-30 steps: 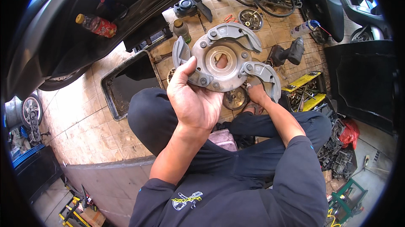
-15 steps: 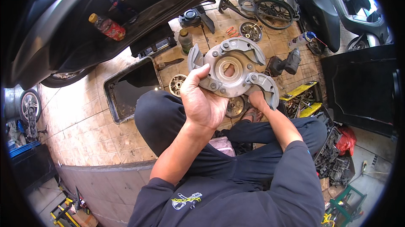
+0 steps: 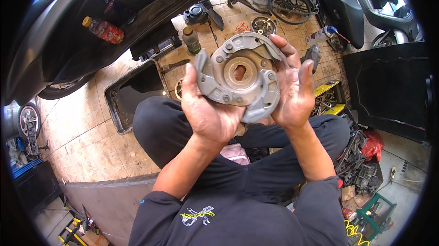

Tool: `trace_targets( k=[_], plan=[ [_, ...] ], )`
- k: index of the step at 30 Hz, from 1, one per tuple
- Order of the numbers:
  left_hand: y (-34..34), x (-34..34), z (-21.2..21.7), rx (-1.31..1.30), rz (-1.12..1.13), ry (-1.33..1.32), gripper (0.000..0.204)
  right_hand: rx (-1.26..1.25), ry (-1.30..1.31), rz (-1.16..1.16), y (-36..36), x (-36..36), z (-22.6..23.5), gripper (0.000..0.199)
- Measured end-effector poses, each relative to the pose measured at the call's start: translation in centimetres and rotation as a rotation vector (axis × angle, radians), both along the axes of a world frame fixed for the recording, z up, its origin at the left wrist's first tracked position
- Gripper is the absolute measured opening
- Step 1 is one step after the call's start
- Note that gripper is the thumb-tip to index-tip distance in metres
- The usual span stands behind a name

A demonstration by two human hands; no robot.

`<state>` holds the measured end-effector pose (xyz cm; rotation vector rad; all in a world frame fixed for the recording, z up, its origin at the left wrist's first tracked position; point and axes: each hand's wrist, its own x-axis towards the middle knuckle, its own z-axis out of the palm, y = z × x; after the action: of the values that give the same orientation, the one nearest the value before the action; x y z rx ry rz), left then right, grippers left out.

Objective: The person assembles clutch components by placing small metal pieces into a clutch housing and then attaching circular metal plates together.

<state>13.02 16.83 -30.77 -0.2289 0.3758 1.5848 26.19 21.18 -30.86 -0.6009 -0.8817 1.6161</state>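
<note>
Holding metal plate (image 3: 227, 77) up in front of lap (image 3: 228, 169), gripped w/ L hand (image 3: 212, 119). Cupping right side w/ R hand (image 3: 291, 95), w/ fingers spread, thumb off. Prob 2-hand support step; next prob calls for closing R fingers before any L release.

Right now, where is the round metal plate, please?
In the head view, the round metal plate is slightly above centre, between the left hand and right hand.

two hands (image 3: 208, 114) (image 3: 291, 91), one held metal plate (image 3: 228, 73), three curved segments (image 3: 246, 41) (image 3: 204, 77) (image 3: 270, 90), two bottles (image 3: 106, 31) (image 3: 191, 43), one spray can (image 3: 318, 36), one black tray (image 3: 113, 112)
</note>
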Motion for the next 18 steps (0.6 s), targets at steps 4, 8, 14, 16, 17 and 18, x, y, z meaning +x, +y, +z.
trace_targets(
  k=[4,8,14,16,17,18],
  plan=[
    [-1.2,0.6,0.0,0.072,-0.124,0.005,0.048,0.089,-0.1,-0.135,-0.4,0.4,0.4,0.077],
    [-1.3,1.0,-0.4,0.094,-0.225,0.025,0.034,-0.003,-0.131,-0.152,0.9,3.6,1.6,0.072],
    [-0.6,2.4,-1.6,-0.095,-0.3,0.17,0.053,0.14,-0.242,-0.048,-0.8,5.2,-0.3,0.084],
    [-0.8,2.5,-1.9,-0.055,-0.334,0.16,0.06,0.263,-0.401,-0.104,-1.4,5.0,-0.8,0.099],
    [-0.8,2.7,-1.8,-0.013,-0.367,0.143,0.067,0.26,-0.4,-0.107,-1.3,5.3,-0.9,0.099],
    [-0.7,2.9,-1.6,-0.015,-0.372,0.144,0.067,0.257,-0.353,-0.096,-1.1,5.8,-1.1,0.101]
  ],
)
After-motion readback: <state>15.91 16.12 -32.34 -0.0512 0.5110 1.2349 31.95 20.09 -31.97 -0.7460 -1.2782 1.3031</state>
